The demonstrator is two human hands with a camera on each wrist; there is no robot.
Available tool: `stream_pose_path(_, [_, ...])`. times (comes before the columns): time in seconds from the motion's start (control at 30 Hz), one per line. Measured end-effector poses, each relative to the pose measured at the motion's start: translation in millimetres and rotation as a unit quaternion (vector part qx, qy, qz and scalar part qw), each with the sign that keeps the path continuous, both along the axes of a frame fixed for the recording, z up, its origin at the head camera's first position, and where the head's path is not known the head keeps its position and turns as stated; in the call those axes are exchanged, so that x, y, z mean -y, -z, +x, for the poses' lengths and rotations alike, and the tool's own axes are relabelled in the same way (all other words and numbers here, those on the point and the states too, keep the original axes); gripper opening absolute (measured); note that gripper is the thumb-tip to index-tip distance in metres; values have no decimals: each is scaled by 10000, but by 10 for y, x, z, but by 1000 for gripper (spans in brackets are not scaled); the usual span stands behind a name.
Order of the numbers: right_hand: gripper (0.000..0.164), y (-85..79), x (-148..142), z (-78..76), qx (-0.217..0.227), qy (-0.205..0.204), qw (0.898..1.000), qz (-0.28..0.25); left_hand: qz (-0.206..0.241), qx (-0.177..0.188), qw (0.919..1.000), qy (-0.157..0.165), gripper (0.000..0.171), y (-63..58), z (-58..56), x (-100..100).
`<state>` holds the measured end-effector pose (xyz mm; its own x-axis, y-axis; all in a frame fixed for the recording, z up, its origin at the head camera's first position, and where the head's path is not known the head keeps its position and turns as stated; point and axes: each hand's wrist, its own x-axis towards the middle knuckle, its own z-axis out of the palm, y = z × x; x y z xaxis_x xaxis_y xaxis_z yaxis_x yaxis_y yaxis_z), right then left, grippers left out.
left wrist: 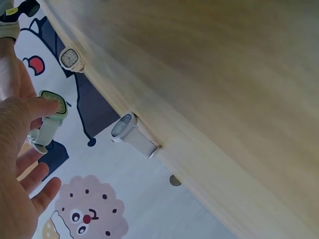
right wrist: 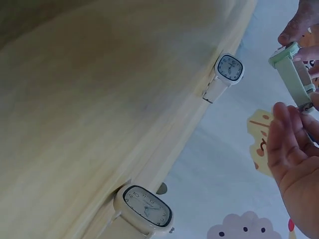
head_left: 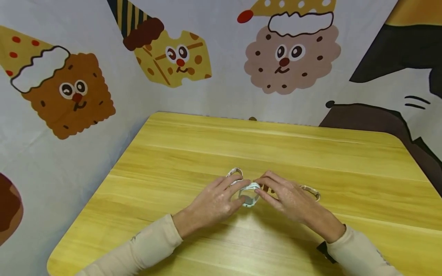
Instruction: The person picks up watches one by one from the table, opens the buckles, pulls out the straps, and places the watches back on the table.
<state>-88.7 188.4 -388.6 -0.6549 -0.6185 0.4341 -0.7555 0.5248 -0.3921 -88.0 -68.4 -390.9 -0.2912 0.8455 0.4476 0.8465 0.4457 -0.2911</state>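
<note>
A mint-green wristwatch (head_left: 254, 185) is held up between both hands, its strap bent round into a loop. My left hand (head_left: 221, 197) grips it by the case; in the left wrist view the thumb presses across the dial of the watch (left wrist: 61, 102). My right hand (head_left: 288, 195) pinches the strap, its fingertips at the buckle end in the right wrist view, where the watch's pale green strap (right wrist: 293, 82) hangs down from the case. Part of the strap is hidden behind the fingers.
A white wristwatch (head_left: 236, 171) stands on the wooden table (head_left: 193, 142) just beyond the left hand. Another pale wristwatch (head_left: 312, 191) stands beside the right hand, partly hidden by it. A cartoon-printed cloth (head_left: 221, 99) hangs behind the table. A black piece (head_left: 325, 252) shows by the right sleeve.
</note>
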Motion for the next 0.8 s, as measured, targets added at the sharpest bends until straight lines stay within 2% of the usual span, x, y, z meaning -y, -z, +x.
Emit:
stream_pose_path(0.17, [17, -19, 9, -9, 289, -220, 9983, -445, 85, -41, 9999, 81, 19, -11, -29, 4])
stream_pose_path(0.37, [15, -18, 1, -20, 108, -368, 9976, -582, 164, -405, 9989, 169, 19, 9, -56, 3])
stream_pose_path(0.47, [16, 1, -8, 1, 85, -424, 9972, -603, 319, -312, 9986, 286, 22, 25, -52, 1])
stream_pose_path(0.53, [18, 15, -15, 21, 77, -422, 9972, -610, 425, -206, 9982, 361, 30, 37, -51, 4])
stream_pose_path(0.67, [19, 36, -29, 42, 36, -348, 9976, -598, 892, 304, 9942, 514, 50, 44, -73, 17])
stream_pose_path(0.8, [17, 32, -38, 31, -71, -312, 9977, -592, 1547, 1029, 9812, 524, 64, 33, -130, 33])
